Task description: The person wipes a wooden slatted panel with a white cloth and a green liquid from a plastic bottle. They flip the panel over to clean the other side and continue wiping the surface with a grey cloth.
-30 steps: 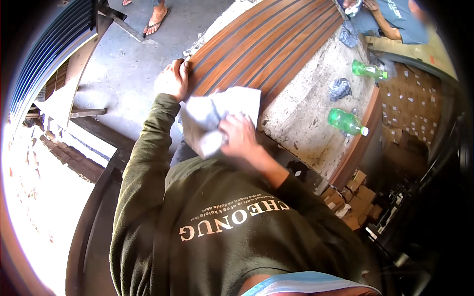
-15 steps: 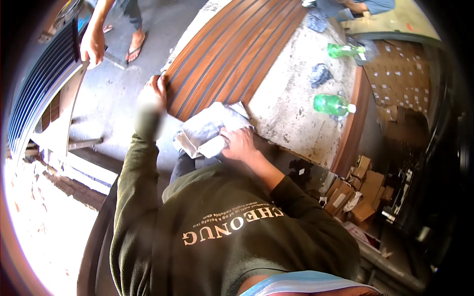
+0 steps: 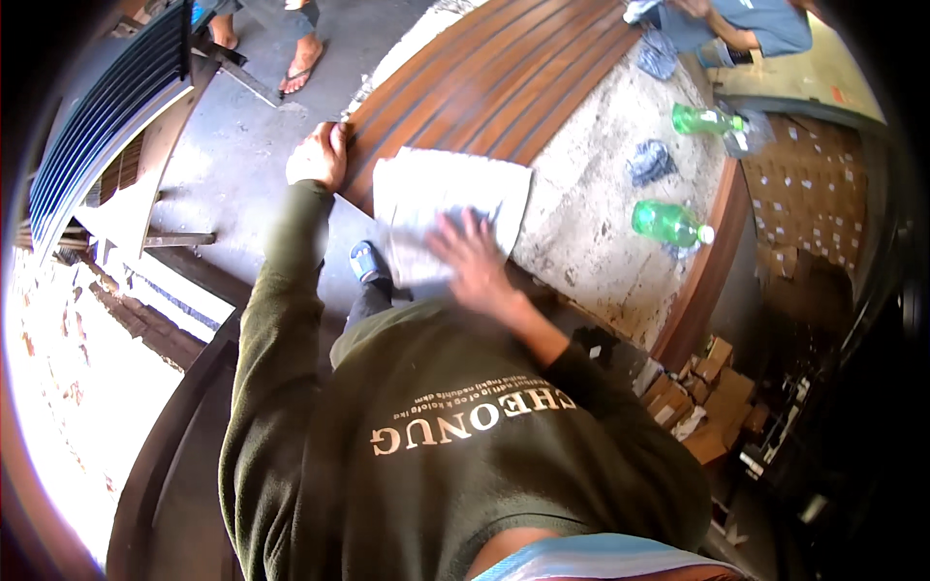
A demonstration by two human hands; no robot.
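A brown wood-grain panel with dark lengthwise stripes [image 3: 475, 87] lies slantwise across a stained white worktop. At its near left corner, my left hand [image 3: 318, 160] is closed on the edge. Over the panel's near end is spread a whitish sheet [image 3: 417, 189], either cloth or paper; its lower part hangs past the end. My right hand [image 3: 475, 263] lies on this sheet with its fingers spread, slightly smeared by motion.
Two green bottles [image 3: 670, 225] and crumpled blue-grey rags [image 3: 650, 163] lie on the worktop [image 3: 596, 174] to the right. A person sits at the far right; another person's feet [image 3: 302, 63] show far left. Dark slatted panels [image 3: 107, 116] lean left. Cardboard pieces [image 3: 717, 387] lie lower right.
The crumpled sheet has been spread flat over the panel's end. My right hand has opened from its grip on it. The view has shifted; the other person's hand at far left has gone.
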